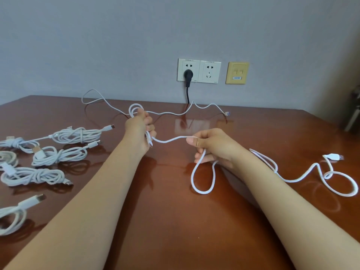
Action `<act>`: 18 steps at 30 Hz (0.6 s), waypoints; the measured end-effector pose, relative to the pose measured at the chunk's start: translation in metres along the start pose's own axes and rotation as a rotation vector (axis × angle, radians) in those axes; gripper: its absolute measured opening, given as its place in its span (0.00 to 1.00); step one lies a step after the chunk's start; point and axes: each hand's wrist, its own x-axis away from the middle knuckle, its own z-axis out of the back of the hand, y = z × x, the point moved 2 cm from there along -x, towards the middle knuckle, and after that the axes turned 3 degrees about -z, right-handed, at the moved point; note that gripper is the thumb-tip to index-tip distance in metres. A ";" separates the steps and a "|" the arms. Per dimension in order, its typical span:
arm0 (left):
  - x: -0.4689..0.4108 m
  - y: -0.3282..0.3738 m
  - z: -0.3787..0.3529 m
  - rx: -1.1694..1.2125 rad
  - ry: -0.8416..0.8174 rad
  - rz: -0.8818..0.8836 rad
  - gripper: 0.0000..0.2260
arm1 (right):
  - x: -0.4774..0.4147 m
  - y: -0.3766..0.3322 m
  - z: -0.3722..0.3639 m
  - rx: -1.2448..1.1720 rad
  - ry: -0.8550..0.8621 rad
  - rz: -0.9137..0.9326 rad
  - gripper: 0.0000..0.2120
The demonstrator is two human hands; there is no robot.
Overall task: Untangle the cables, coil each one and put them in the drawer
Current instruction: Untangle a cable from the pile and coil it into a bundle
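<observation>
Presently several coiled cables (pixel 78 134) lie along the left edge of the bench (pixel 175 221). We find the left hand (pixel 139 129) gripping a begun coil (pixel 134 109), fingers (pixel 150 120) curled. The right hand (pixel 212 145) pinches the same cable (pixel 169 140), its tail trailing toward the right edge. One loose cable (pixel 165 113) lies by the far edge. No drawer shows, so we judge stowing undone.

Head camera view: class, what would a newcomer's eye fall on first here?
First, at centre, the left hand grips a small coil of a white cable and the right hand pinches its loose run, which trails off right across the glossy brown table. Next, the coiled white bundles along the left edge, and the black plug in the wall socket behind.
</observation>
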 end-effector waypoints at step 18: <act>0.028 -0.027 -0.027 -0.768 -0.238 -0.115 0.16 | 0.009 -0.014 -0.015 0.338 0.123 0.438 0.14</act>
